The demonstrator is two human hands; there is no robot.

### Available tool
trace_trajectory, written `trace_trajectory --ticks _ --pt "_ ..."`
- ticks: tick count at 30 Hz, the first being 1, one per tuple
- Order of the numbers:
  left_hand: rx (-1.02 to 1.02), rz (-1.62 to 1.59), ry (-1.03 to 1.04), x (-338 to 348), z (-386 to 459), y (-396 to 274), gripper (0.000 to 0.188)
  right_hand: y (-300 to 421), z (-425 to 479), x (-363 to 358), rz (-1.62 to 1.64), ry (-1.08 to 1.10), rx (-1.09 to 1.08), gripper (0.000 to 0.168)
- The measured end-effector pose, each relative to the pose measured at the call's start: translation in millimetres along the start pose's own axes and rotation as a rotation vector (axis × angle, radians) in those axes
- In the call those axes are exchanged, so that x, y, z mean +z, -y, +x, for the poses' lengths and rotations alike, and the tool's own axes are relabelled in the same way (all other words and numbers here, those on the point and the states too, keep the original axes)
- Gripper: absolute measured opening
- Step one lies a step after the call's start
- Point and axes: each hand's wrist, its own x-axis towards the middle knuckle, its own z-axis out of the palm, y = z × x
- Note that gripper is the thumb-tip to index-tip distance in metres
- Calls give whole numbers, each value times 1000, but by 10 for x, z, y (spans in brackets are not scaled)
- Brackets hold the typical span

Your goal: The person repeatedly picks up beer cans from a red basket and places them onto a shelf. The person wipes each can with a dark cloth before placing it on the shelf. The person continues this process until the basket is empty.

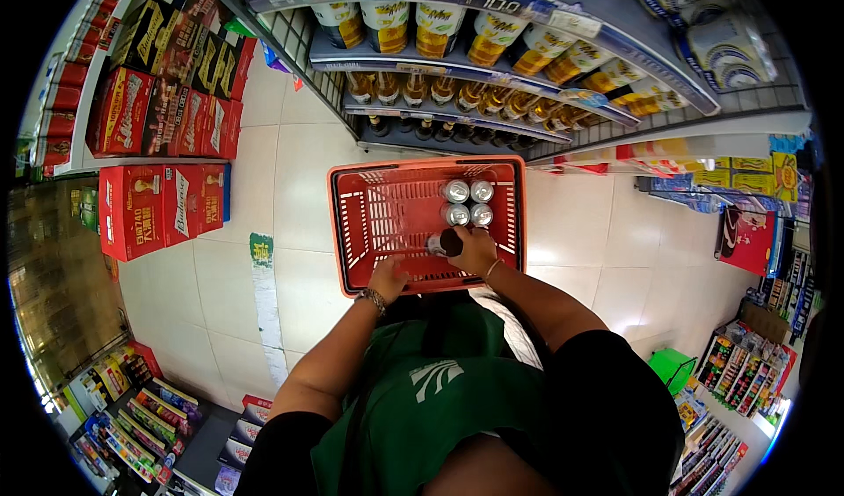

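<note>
Before me is a red plastic shopping basket (344, 245) with slotted sides. Four silver-topped cans (469, 203) stand together, two by two, in its right part. My right hand (476, 251), with a thin band at the wrist, reaches over the near side of the basket and grips a dark-topped container (451, 242), probably a bottle or can, just on the near side of the four cans. The container's lower part is partly hidden. My left hand (389, 277) is at the basket's near wall, left of the container; its fingers are partly bent and I cannot tell whether they hold the rim.
A wire-sided shelf unit (422, 107) with rows of cans and bottles rises just beyond the basket. Red beer cartons (161, 206) stack at the left. More shelves, a red box (745, 239) and a green basket (671, 369) stand at the right. Snack racks (142, 423) are lower left.
</note>
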Motion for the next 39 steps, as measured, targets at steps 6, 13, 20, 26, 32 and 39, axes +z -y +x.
trace_trajectory --ticks 6,13,20,26,32,39 --pt "415 133 43 -921 -60 -1226 78 662 -367 -1376 765 143 -108 68" --pt "395 -330 184 -1412 -359 -2143 72 1524 -552 -1929 1229 -463 -177 29" --pt "112 -1024 697 -1563 -503 -2183 55 1792 -869 -2036 1361 -557 -363 51" --pt "11 -1411 829 -1806 -766 -2507 70 1970 -911 -2244 1543 -304 -393 53" --pt "181 -1625 416 -1947 -569 -2644 61 2212 -1067 -1929 1543 -56 -343 64" --pt "-165 -1811 413 -2015 -595 -2664 53 2371 -992 -1803 620 -685 -579 74"
